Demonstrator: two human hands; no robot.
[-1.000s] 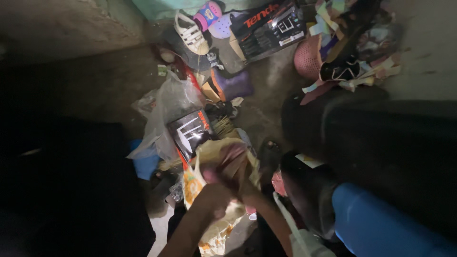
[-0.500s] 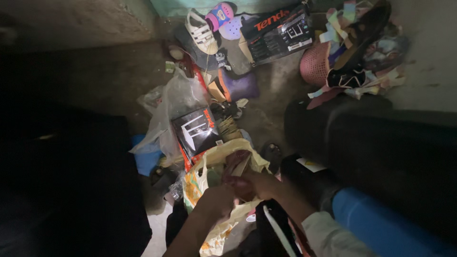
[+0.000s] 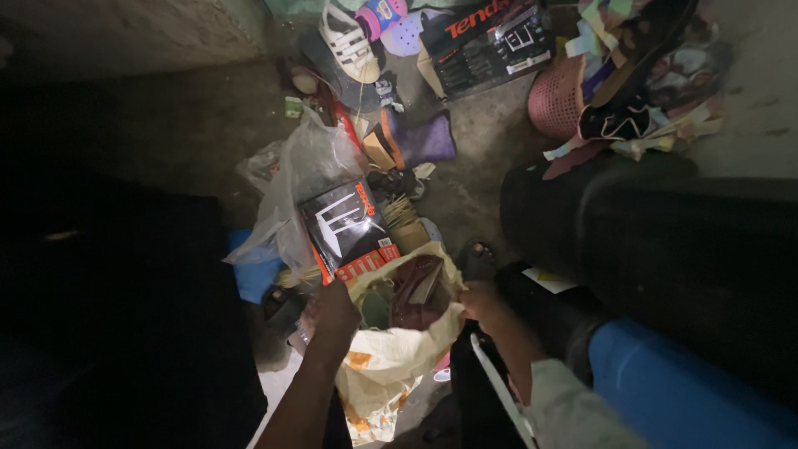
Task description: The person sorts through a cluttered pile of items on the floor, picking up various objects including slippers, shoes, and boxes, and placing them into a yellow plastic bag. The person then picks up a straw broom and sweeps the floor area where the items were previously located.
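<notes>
Our left hand (image 3: 332, 306) grips the left edge of the bag (image 3: 391, 366), fingers closed on the plastic, and our right hand (image 3: 482, 301) is closed on the right edge, so the two hold its mouth wide. We see the bag, pale yellow with orange print, resting on the floor (image 3: 474, 183) between our arms. Inside lies a maroon shoe (image 3: 418, 289) with something greenish just beside it. A black box (image 3: 345, 229) with red trim touches the bag's far rim, partly under a clear plastic sack (image 3: 295, 179). Farther off we see a white sneaker (image 3: 347, 46), a larger black box (image 3: 486, 37) and a pink basket (image 3: 555, 101). A blue roll (image 3: 682, 391) lies near our right arm
</notes>
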